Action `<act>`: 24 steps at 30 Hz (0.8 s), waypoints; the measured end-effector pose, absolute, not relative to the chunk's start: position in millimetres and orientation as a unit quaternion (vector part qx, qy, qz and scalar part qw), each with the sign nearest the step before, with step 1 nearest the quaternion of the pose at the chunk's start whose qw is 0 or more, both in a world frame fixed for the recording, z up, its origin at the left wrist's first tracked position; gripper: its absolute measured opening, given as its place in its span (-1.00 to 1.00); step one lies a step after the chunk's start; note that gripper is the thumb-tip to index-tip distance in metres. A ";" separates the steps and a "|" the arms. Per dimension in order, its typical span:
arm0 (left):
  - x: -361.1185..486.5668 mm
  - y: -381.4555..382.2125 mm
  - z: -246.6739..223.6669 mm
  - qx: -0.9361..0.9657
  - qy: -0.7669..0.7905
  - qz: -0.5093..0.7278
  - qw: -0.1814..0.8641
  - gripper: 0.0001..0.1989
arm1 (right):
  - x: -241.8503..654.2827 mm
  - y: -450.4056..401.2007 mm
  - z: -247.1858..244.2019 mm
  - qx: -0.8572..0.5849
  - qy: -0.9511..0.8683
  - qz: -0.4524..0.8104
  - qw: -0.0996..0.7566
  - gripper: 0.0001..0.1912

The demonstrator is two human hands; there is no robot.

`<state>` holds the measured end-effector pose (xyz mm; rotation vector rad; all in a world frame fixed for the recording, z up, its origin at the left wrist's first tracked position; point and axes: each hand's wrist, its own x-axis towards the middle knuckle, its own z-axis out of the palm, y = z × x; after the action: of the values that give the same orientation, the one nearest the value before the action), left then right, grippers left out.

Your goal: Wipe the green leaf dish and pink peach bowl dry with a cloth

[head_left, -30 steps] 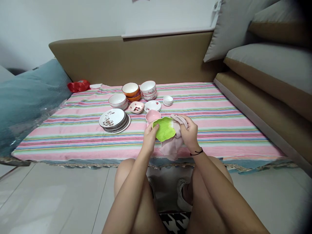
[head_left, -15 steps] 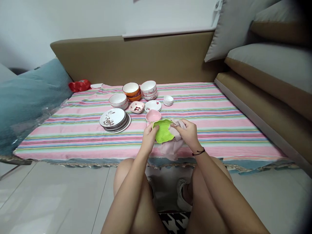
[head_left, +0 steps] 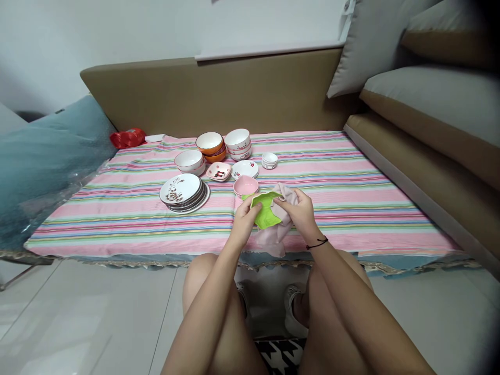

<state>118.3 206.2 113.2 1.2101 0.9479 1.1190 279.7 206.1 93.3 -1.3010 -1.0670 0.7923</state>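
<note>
- Because the pink striped cover [head_left: 351, 182] is spread flat, it gives one even surface under the dishes, maybe also protecting the seat below.
- Between the middle and the left edge stands the stack of round white plates with brown flowers [head_left: 180, 188]; a wider plate lies lowest, which probably makes the stack steady.
- Nearer the back edge, the deep orange bowls with white inside [head_left: 210, 142] and the white flowered bowls [head_left: 237, 139] are nested side by side, it seems by kind and for saving room. The white bowls with thin red rim [head_left: 189, 160] stand just before them, to the left.
- Over the front part of the surface, the bright green leaf-like dish [head_left: 264, 217] is held up in the air. The left hand [head_left: 242, 217] grasps its left rim, thumb inside, likely so most of the inner face is free.
- The right hand [head_left: 303, 211] grasps the pale pink cloth [head_left: 275, 235], pressing a fold against the right side of the dish; the loose part hangs below.
- Just behind the green dish is the pink bowl [head_left: 246, 185].
- Smallest are the stacked little white dishes [head_left: 269, 160], a bit apart, perhaps because their size is different.
</note>
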 end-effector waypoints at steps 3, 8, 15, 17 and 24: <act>120.1 205.5 112.6 0.516 0.409 0.477 0.582 -0.72 | 279.5 205.1 94.3 -0.578 -0.458 0.331 0.589 -0.59; 118.6 205.5 114.4 0.502 0.412 0.493 0.579 -0.75 | 279.9 205.4 98.1 -0.518 -0.488 0.363 0.601 -0.53; 116.8 206.1 114.6 0.519 0.416 0.495 0.559 -0.75 | 278.4 206.7 95.3 -0.523 -0.484 0.359 0.603 -0.66; 117.5 205.9 113.9 0.525 0.414 0.495 0.556 -0.74 | 277.8 206.9 93.4 -0.530 -0.475 0.355 0.606 -0.66; 119.9 205.7 114.0 0.563 0.396 0.497 0.529 -0.72 | 275.3 204.6 93.7 -0.546 -0.454 0.345 0.614 -0.64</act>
<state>119.9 205.7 114.0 1.3439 0.9462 1.1862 275.3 204.6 93.7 -1.2581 -1.0463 0.7962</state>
